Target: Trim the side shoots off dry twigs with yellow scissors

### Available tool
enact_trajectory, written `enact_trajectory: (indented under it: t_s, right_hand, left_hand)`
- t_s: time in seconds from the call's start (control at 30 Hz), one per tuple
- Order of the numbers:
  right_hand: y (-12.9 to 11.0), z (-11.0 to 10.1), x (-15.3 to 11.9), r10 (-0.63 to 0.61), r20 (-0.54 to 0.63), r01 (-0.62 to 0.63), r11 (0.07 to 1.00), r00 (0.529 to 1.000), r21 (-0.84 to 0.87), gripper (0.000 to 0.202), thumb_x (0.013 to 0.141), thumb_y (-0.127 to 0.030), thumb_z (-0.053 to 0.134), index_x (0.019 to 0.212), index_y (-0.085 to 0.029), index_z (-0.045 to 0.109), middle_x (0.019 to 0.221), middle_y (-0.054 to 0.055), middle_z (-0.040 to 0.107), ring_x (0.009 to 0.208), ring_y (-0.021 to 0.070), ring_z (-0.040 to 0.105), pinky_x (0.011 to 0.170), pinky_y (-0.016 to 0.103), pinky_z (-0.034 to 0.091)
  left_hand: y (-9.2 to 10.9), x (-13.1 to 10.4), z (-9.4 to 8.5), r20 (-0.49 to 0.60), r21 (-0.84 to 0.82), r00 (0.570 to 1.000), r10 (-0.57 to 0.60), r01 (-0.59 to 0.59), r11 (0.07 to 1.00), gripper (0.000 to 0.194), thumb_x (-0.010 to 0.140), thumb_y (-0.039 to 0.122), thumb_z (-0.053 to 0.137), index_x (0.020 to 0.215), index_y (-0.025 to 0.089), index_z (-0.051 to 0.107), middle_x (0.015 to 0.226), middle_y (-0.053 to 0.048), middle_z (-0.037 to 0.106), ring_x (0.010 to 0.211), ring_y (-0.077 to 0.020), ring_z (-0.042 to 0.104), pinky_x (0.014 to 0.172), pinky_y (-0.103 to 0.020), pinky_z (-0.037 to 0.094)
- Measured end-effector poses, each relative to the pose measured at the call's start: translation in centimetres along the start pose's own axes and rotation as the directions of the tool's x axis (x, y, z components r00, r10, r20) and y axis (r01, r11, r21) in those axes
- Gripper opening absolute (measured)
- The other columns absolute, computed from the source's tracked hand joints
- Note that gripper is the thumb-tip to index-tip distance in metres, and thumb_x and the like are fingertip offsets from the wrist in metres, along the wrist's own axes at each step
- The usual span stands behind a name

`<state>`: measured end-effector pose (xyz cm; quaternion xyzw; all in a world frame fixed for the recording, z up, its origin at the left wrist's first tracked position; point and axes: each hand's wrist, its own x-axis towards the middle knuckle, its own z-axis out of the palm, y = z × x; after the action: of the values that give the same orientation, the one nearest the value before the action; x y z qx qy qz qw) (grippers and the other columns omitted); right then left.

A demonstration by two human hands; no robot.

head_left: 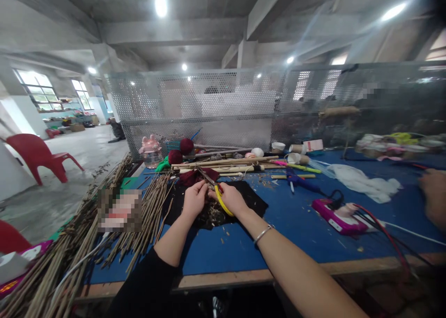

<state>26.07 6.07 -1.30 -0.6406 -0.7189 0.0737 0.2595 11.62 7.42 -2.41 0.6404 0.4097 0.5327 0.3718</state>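
Note:
My right hand (230, 198) is closed round a pair of scissors with yellow handles (223, 202), whose metal blades point away and up to the left. Close beside it, my left hand (195, 196) has its fingers pinched together near the blades; whatever it holds is hidden or too small to name. Both hands are over a black cloth (249, 199) strewn with dry plant scraps (212, 215). Dark red material (190, 177) lies just beyond the fingers.
Bundles of thin brown sticks (148, 211) lie left on the blue table (278, 243). Beyond are dark red balls (186, 146), pale rods (230, 161) and a blue glue gun (302, 181). A purple power strip (339, 218) with cords sits right, near another person's hand (434, 197).

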Motion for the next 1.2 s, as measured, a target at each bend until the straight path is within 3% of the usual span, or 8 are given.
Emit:
enact_trajectory:
  t_s: [0.2, 0.33, 0.57, 0.73, 0.87, 1.0, 1.2]
  right_hand:
    - [0.0, -0.2, -0.1, 0.002, 0.03, -0.001, 0.998, 1.0, -0.056, 0.045, 0.075, -0.064, 0.044, 0.081, -0.021, 0.053, 0.077, 0.006, 0.064, 0.073, 0.0196, 0.06, 0.054, 0.023, 0.029]
    - [0.0, -0.1, -0.3, -0.02, 0.034, 0.023, 0.997, 0.999, -0.079, 0.048, 0.07, -0.065, 0.05, 0.09, -0.021, 0.05, 0.084, 0.006, 0.064, 0.078, 0.0209, 0.06, 0.058, 0.024, 0.032]
    - [0.3, 0.0, -0.2, -0.059, 0.036, 0.06, 0.998, 0.998, -0.027, 0.051, 0.067, -0.064, 0.054, 0.095, -0.021, 0.046, 0.092, 0.006, 0.062, 0.082, 0.0206, 0.059, 0.061, 0.025, 0.034]
    - [0.0, -0.5, -0.2, -0.032, 0.009, 0.032, 0.999, 0.999, -0.028, 0.047, 0.07, -0.06, 0.053, 0.094, -0.02, 0.046, 0.086, 0.005, 0.063, 0.081, 0.0216, 0.06, 0.061, 0.025, 0.033]
    - [-0.3, -0.5, -0.3, -0.02, 0.036, 0.021, 0.999, 0.999, -0.025, 0.045, 0.069, -0.058, 0.056, 0.093, -0.021, 0.046, 0.088, 0.005, 0.063, 0.084, 0.0215, 0.06, 0.06, 0.024, 0.032]
    - [-0.2, -0.2, -0.4, -0.075, 0.013, 0.075, 0.997, 0.997, 0.019, 0.046, 0.069, -0.057, 0.057, 0.094, -0.021, 0.045, 0.095, 0.006, 0.061, 0.087, 0.0206, 0.059, 0.062, 0.024, 0.034]
    - [0.0, 0.1, -0.3, -0.115, -0.026, 0.116, 0.993, 0.993, 0.033, 0.046, 0.07, -0.056, 0.056, 0.096, -0.019, 0.044, 0.095, 0.008, 0.061, 0.087, 0.022, 0.059, 0.063, 0.025, 0.036]
  left_hand:
    - [-0.4, 0.1, 0.1, 0.019, -0.048, 0.999, -0.041, 0.042, 0.998, 0.033, 0.078, 0.038, 0.047, 0.095, 0.015, 0.063, 0.067, -0.002, 0.062, 0.049, -0.0104, 0.051, 0.042, -0.02, 0.042]
    - [-0.3, 0.1, 0.3, 0.05, -0.092, 0.994, -0.099, 0.103, 0.99, 0.029, 0.078, 0.04, 0.048, 0.083, 0.015, 0.061, 0.069, -0.002, 0.062, 0.05, -0.0101, 0.052, 0.041, -0.019, 0.042]
    - [0.7, -0.2, 0.5, 0.081, -0.094, 0.995, -0.055, 0.063, 0.994, 0.029, 0.078, 0.038, 0.048, 0.066, 0.013, 0.058, 0.059, -0.001, 0.059, 0.041, -0.0069, 0.046, 0.04, -0.018, 0.038]
    - [0.8, -0.1, 0.7, 0.006, -0.181, 0.996, -0.093, 0.093, 0.979, 0.028, 0.074, 0.033, 0.054, 0.093, 0.013, 0.061, 0.069, -0.002, 0.065, 0.052, -0.0106, 0.056, 0.047, -0.02, 0.044]
    - [0.9, 0.1, 0.4, -0.018, -0.169, 0.999, -0.045, 0.041, 0.985, 0.023, 0.073, 0.03, 0.057, 0.084, 0.012, 0.065, 0.073, -0.005, 0.068, 0.065, -0.0146, 0.062, 0.063, -0.025, 0.049]
    - [0.8, 0.2, 0.2, -0.006, -0.145, 1.0, 0.012, -0.013, 0.989, 0.023, 0.075, 0.026, 0.054, 0.089, 0.013, 0.067, 0.083, -0.007, 0.07, 0.076, -0.0175, 0.064, 0.075, -0.03, 0.048]
    - [0.4, 0.2, 0.3, 0.022, -0.156, 1.0, 0.021, -0.017, 0.988, 0.028, 0.076, 0.027, 0.053, 0.094, 0.01, 0.067, 0.084, -0.008, 0.07, 0.077, -0.0182, 0.064, 0.077, -0.03, 0.048]
